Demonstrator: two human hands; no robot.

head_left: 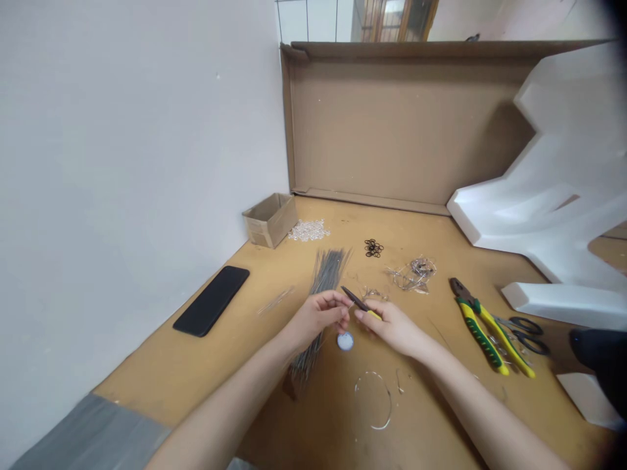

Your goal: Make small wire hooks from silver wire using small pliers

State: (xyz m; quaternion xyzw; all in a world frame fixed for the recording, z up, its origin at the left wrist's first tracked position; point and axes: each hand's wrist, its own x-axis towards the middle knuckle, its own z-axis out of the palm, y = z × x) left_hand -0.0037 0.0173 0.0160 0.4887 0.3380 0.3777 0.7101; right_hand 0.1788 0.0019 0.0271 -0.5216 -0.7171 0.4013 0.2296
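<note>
My right hand is closed around slim pliers with dark pointed jaws and a yellow handle; the jaws point up and left. Just beside them, my left hand pinches a thin wire, of which only a short bit shows near the plier jaws. Beneath the left hand lies a bundle of straight grey wires, partly covered by hand and wrist. A small round white disc with a blue rim rests on the table just below the hands. Nearer to me is a curved piece of wire.
Left stand a phone, a small cardboard box and clear beads. Black rings and tangled wire lie beyond my hands. Large green-yellow pliers, scissors and white foam are right. Cardboard walls the back.
</note>
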